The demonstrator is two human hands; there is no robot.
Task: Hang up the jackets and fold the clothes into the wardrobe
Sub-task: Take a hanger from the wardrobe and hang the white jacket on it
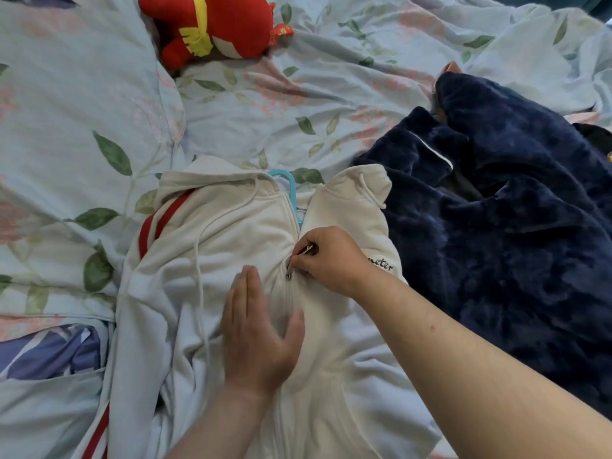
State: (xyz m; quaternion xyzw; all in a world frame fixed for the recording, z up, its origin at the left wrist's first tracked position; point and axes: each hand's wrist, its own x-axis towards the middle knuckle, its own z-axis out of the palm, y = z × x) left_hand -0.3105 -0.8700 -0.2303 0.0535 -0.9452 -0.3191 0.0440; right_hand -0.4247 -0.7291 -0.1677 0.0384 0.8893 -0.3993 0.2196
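white hooded jacket (231,233) is lying front-up on the bed cover (82,111), mid-bed and running toward the near edge, hood pointing to the far side. light blue hanger (291,190) is sitting inside the neck, hook showing between the collar halves. zip is standing closed below the zipper pull (289,271) and open above it.

right hand (331,260) is pinching the zipper pull, fingertips clamped on it, other fingers curled in. left hand (258,329) is pressing flat on the jacket chest just left of the zip, fingers straight and together, thumb spread toward the zip.

red stripes (159,223) are running down the sleeve toward the bed's left side. navy fleece garment (496,226) is lying heaped toward the right edge, touching the jacket shoulder. red plush toy (215,24) is resting toward the far left, well apart.
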